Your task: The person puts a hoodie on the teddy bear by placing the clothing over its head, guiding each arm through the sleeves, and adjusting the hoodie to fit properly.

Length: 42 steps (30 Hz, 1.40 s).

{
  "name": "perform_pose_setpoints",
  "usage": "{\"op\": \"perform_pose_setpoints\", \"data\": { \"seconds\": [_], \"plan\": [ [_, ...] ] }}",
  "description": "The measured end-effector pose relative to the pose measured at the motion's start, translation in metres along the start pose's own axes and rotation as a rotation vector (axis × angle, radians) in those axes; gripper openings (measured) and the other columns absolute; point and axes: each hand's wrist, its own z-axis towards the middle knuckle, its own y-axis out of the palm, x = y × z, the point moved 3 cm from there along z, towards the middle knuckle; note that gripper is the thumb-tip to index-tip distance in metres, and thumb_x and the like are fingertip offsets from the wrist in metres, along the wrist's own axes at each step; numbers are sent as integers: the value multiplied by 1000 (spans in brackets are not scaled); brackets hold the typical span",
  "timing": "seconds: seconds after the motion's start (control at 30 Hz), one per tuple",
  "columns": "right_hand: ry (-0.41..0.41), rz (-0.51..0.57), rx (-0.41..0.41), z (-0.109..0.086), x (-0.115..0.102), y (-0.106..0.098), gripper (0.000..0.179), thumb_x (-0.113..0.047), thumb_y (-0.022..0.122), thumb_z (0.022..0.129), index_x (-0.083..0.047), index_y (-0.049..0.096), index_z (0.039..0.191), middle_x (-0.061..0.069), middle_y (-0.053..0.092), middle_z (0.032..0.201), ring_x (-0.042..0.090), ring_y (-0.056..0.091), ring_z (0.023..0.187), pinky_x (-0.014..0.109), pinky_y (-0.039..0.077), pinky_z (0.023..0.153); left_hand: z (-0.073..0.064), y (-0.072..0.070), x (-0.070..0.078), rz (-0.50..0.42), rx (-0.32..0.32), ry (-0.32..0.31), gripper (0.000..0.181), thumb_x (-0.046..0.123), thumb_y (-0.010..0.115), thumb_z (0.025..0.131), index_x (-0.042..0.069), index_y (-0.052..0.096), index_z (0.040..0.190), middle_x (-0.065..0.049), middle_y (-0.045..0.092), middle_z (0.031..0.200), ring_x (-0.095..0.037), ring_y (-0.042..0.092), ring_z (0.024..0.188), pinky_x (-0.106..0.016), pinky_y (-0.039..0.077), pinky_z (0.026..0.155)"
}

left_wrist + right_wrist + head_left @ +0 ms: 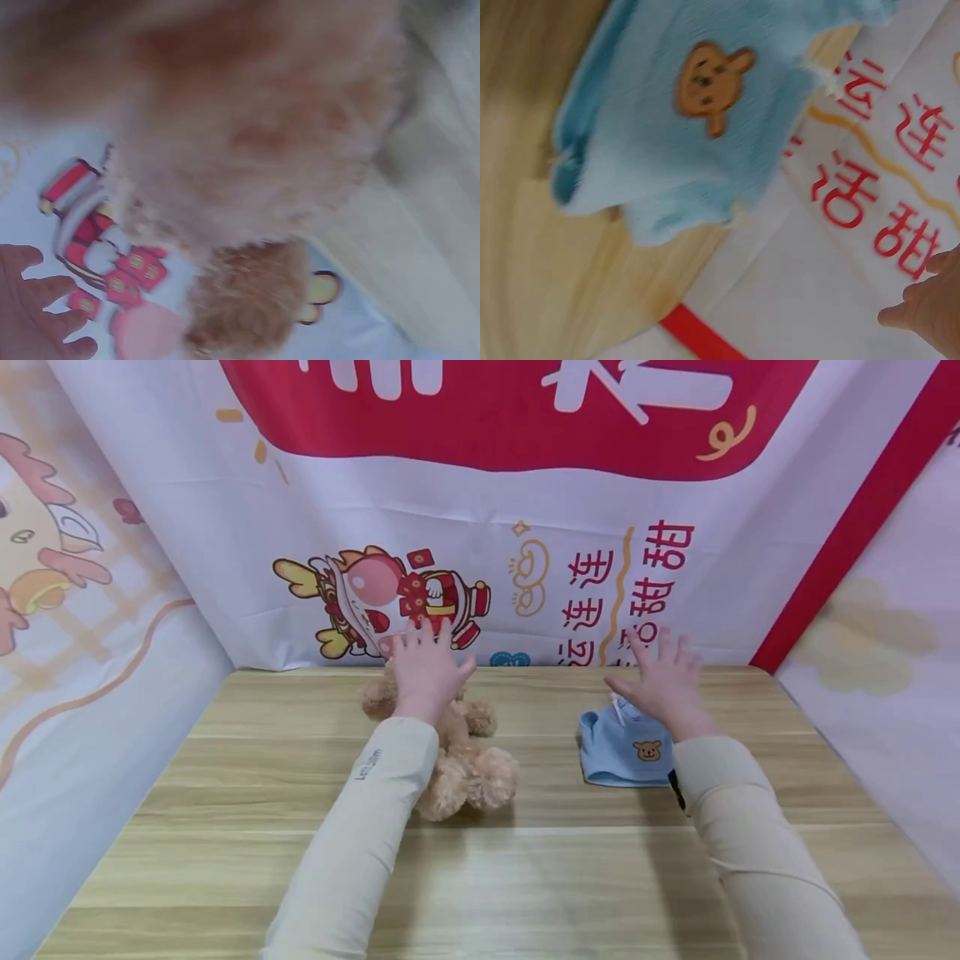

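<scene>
A fluffy light-brown stuffed toy (491,777) sits left of centre on the table, partly covered in the head view by my left hand (427,672). That hand is held over the toy with its fingers spread, and nothing is in its grasp. In the left wrist view the blurred brown fur (247,135) fills most of the picture. To the right lies a small light-blue doll hoodie (624,756) with a bear-face patch and white cord. My right hand (667,685) hovers above and beside it, fingers spread, holding nothing.
The wood-grain table (525,893) ends at a white printed cloth (517,502) with red and cartoon designs hanging behind it. More printed cloth (82,635) hangs at the left side, and another (877,693) at the right.
</scene>
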Motion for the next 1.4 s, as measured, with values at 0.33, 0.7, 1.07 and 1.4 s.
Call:
{"op": "perform_pose_setpoints", "data": {
  "seconds": [0.33,0.7,1.07,1.4],
  "plan": [
    [-37,39,-93,-17,34,19,85,-55,49,92,-11,10,154,38,-2,152,61,-2,137,71,4,110,-10,-18,46,10,-59,30,66,54,37,98,17,26,152,-14,27,157,-36,18,147,-49,17,120],
    [-6,6,-126,-33,68,31,86,-58,47,92,-3,19,151,40,19,147,59,16,133,70,17,108,-24,-42,100,-8,-41,116,61,48,42,98,16,32,149,-10,35,153,-32,30,142,-45,24,118],
    [17,-8,-170,-40,81,45,86,-58,56,87,9,38,138,40,36,135,57,37,121,68,35,99,-39,-22,149,4,-135,145,62,44,46,97,23,25,152,-7,32,155,-28,28,144,-42,24,118],
    [74,66,-253,-37,84,66,98,-65,52,87,6,23,147,41,27,140,55,35,125,67,35,99,-66,35,181,208,-71,268,53,48,42,97,24,39,145,-2,44,147,-19,40,137,-34,31,114]
  ]
}}
